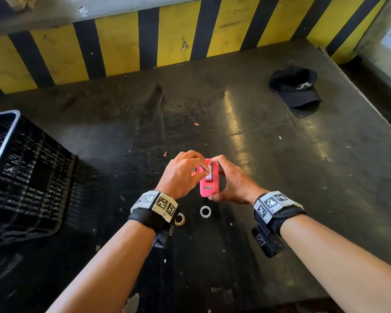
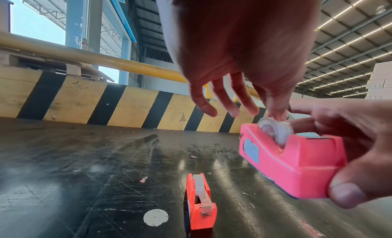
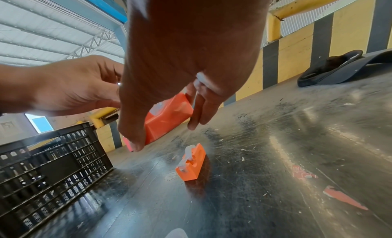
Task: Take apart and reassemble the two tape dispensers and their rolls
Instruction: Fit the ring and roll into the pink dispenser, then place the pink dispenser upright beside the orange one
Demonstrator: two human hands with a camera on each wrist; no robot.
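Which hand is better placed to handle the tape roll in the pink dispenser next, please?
Left. The left hand pinches the tape roll sitting in the pink dispenser, while the right hand is busy gripping the dispenser's body, so it should probably just steady it.

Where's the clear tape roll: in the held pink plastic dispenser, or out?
In: the clear tape roll sits in the pink plastic dispenser, the left hand pinching its top.
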